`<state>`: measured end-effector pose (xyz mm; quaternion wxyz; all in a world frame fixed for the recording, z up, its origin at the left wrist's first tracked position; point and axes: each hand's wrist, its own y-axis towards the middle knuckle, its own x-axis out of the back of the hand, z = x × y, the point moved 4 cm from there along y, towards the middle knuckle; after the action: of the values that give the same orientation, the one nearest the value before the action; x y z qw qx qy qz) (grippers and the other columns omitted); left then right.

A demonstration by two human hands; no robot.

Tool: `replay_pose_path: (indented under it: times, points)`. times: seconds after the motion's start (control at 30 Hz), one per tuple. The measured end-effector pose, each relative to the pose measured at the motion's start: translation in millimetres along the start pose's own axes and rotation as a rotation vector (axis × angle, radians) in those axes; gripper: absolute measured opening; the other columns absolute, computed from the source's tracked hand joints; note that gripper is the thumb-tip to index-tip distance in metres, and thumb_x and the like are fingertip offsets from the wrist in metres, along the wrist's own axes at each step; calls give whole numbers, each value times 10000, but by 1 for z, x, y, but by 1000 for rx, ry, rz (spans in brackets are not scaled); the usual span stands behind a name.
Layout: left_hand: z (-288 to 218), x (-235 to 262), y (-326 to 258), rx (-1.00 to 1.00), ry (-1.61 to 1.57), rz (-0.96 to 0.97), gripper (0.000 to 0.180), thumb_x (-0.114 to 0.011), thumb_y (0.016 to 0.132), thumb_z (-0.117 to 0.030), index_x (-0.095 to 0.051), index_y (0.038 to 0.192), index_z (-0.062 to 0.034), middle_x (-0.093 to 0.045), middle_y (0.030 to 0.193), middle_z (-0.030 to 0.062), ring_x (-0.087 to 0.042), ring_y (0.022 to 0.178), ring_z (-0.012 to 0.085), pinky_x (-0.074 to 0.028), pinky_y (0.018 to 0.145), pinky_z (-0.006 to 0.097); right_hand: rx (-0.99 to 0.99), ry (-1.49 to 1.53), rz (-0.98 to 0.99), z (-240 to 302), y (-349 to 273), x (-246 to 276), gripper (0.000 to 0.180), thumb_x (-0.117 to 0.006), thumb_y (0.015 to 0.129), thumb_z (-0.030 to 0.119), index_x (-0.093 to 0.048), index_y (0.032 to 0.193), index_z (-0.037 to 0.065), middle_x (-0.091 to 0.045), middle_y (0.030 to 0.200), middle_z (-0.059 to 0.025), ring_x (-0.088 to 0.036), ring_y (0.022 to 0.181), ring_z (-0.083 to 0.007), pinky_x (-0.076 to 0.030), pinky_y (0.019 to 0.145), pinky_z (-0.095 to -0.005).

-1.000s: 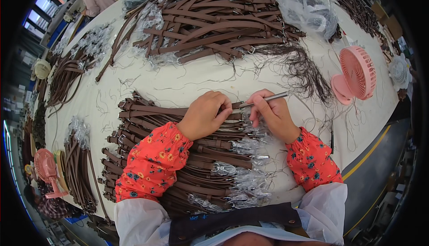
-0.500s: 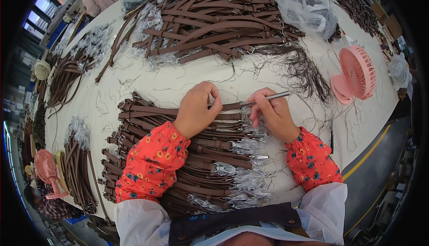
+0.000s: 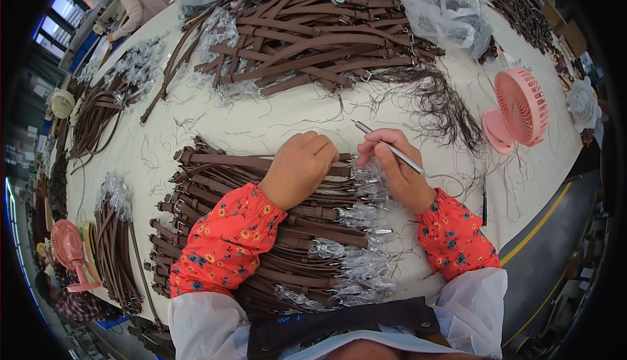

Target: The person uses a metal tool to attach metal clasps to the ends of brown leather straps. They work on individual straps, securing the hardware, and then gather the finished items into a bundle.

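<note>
Head view: left hand [image 3: 297, 169] bunched at the flat brown strap [image 3: 225, 160] topping the near row on the cream table [image 3: 307, 113], grip hidden; right hand [image 3: 403, 176] grasps slim silver pen-shaped tool [image 3: 407, 160]; work looks mid-strap, finished count unclear.

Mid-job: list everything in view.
Straps: many, brown, near and far piles, left, far right
Plastic: many pieces, clear, far sheets and strap ends
Threads: uncountable, dark, beside far pile and scattered
Table: one, off-white, centre
Fans: at least four, pink, white and cream, left and right
Rod: one, black, table's right side
Co-workers: at least two, pink and checked tops, left
Floor: one, grey, right
Pen tool: one, silver, in right grip
Sleeves: two, red floral, on forearms
Left grip: one, bare, over near straps
Right grip: one, bare, near pile's upper right
</note>
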<state>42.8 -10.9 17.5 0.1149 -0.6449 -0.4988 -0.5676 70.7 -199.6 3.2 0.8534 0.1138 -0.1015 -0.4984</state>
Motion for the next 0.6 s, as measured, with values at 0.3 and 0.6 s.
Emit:
replay_pose_path:
  times: [0.3, 0.6]
  points:
    - [3, -7, -2, 290, -409, 73, 185, -701, 828, -84, -611, 989, -96, -583, 924, 78, -624, 796, 291, -507, 687, 380, -90, 81, -29, -4, 2, 0, 282, -445, 1054, 210, -501, 1220, -10, -633, 996, -96, -630, 858, -126, -495, 799, -266]
    - [-3, -6, 1, 183, -247, 98, 191, -685, 813, -56, -671, 985, -138, -580, 931, 47, -631, 822, 265, -510, 692, 377, -177, 69, 2, -6, 3, 1, 320, -394, 1068, 275, -482, 1221, 7, -620, 1019, -129, -629, 845, -156, -488, 818, -293]
